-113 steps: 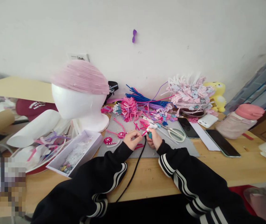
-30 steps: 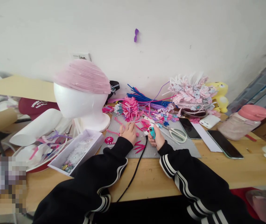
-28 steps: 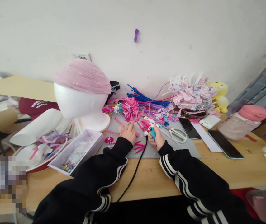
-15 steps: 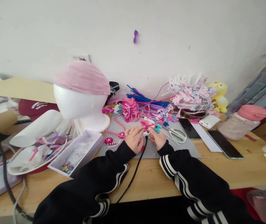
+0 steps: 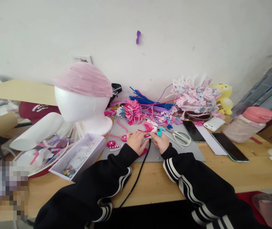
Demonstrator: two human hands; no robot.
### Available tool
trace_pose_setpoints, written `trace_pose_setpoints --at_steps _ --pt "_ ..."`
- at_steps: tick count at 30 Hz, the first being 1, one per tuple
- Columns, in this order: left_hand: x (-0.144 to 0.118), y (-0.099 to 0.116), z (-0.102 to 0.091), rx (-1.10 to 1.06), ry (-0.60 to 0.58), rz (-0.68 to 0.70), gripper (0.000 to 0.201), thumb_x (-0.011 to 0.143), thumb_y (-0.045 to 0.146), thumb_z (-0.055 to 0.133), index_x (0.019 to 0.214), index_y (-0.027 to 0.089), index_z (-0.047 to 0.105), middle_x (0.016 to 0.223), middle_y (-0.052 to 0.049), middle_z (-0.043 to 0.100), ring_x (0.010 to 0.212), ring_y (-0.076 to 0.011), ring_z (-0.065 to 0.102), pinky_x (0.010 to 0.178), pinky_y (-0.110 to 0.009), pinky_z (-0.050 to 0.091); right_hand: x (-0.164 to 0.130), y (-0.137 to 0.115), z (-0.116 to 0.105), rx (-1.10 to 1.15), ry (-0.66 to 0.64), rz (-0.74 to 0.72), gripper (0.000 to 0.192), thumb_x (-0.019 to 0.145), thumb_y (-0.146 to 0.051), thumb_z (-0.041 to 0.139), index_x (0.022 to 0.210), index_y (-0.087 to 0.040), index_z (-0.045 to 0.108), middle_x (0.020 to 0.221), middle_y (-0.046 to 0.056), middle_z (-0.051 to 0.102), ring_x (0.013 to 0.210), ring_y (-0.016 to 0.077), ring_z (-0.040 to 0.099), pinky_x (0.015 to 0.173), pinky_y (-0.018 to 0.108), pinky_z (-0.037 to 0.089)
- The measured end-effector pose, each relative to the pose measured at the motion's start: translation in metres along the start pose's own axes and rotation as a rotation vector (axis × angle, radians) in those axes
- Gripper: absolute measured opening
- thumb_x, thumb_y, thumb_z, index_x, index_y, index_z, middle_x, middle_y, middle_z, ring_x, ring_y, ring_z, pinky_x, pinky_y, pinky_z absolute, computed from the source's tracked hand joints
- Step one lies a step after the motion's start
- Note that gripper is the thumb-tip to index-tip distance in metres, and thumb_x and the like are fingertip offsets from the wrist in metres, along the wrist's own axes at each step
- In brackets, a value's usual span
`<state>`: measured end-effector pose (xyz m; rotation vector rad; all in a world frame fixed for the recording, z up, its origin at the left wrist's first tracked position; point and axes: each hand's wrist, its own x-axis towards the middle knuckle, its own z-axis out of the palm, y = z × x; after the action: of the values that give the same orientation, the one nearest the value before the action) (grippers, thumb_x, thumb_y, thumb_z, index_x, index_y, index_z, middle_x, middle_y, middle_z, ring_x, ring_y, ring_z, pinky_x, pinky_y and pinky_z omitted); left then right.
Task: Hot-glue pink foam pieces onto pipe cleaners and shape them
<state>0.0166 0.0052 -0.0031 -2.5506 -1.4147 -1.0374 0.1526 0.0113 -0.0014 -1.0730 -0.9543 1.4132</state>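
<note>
Because both hands work on one small piece, they meet low over the grey mat (image 5: pixel 186 155), fingertips nearly touching. Right hand (image 5: pixel 160 142): closed around a turquoise lighter (image 5: pixel 159 131), metal end uppermost, presumably so the top sits clear of the fingers. Left hand (image 5: pixel 137 141): fingers bent, tips at a thin pink stem (image 5: pixel 154 134) that lies between the hands, just beside the lighter; fingers overlap there, so cannot tell whether it is pinched. Steadying from both sides would suit so slight a piece. Scissors (image 5: pixel 182 138) lie right of the right hand, handles toward the near right, likely for easy pick-up. Loose pink pieces (image 5: pixel 147 126) lie just beyond the fingertips, probably for short reach. Black cable (image 5: pixel 137 179) runs from between the hands toward the near table edge; purpose unclear.
</note>
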Motion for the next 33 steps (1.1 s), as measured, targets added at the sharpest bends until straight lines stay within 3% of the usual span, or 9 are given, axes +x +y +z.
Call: trace_pose_setpoints --at_steps 3,7,10,14,20,33 --pt "0.0 -0.0023 0.0024 0.042 -0.062 0.011 0.022 0.081 0.029 0.037 0.08 0.02 0.057 0.073 -0.002 0.063 0.073 -0.0153 0.051 0.069 -0.033 0.024 -0.0017 -0.0003 0.0015 -0.029 -0.025 0.017 0.033 0.053 -0.041 0.067 0.063 -0.016 0.048 0.03 -0.013 0.023 0.026 0.0008 0.017 0.029 0.016 0.009" --pt "-0.0007 -0.0032 0.0025 0.028 -0.058 -0.033 0.023 0.081 0.026 0.036 0.072 0.019 0.056 0.067 -0.001 0.061 0.068 -0.0144 0.051 0.068 -0.033 0.024 -0.0015 -0.002 0.0011 -0.02 -0.017 0.031 0.035 0.056 -0.045 0.064 0.067 -0.017 0.047 0.031 -0.013 0.024 0.024 0.0011 0.016 0.027 0.015 0.008" --pt "0.0004 -0.0048 0.0011 -0.048 -0.044 -0.089 0.027 0.082 0.026 0.033 0.067 0.017 0.053 0.061 0.0 0.059 0.063 -0.0131 0.051 0.065 -0.031 0.028 0.0008 -0.0038 -0.0018 0.02 -0.051 0.14 0.042 0.066 -0.059 0.045 0.059 -0.018 0.043 0.029 -0.011 0.023 0.022 0.0022 0.014 0.025 0.016 0.008" --pt "0.0025 -0.006 -0.0013 -0.164 -0.015 -0.054 0.031 0.082 0.025 0.03 0.061 0.016 0.05 0.056 -0.002 0.054 0.057 -0.0124 0.048 0.059 -0.027 0.033 0.0034 -0.0046 -0.0049 0.043 -0.125 0.304 0.055 0.071 -0.068 0.019 0.048 -0.019 0.032 0.027 -0.008 0.022 0.021 0.0031 0.013 0.024 0.016 0.007" --pt "0.0023 -0.0005 -0.0053 -0.204 0.064 0.035 0.03 0.081 0.023 0.03 0.056 0.018 0.047 0.051 -0.002 0.049 0.053 -0.0125 0.043 0.056 -0.026 0.036 0.0006 -0.0066 -0.0028 0.001 -0.123 0.323 0.054 0.072 -0.066 0.018 0.044 -0.02 0.025 0.026 -0.008 0.018 0.021 0.0033 0.011 0.024 0.017 0.005" --pt "0.0014 0.0009 -0.005 -0.194 0.038 0.132 0.027 0.079 0.02 0.032 0.055 0.018 0.045 0.05 -0.001 0.046 0.052 -0.0122 0.04 0.054 -0.026 0.035 0.0017 -0.0048 -0.0009 -0.059 -0.056 0.346 0.049 0.078 -0.056 0.016 0.043 -0.021 0.021 0.026 -0.007 0.013 0.022 0.0045 0.008 0.025 0.017 0.004"
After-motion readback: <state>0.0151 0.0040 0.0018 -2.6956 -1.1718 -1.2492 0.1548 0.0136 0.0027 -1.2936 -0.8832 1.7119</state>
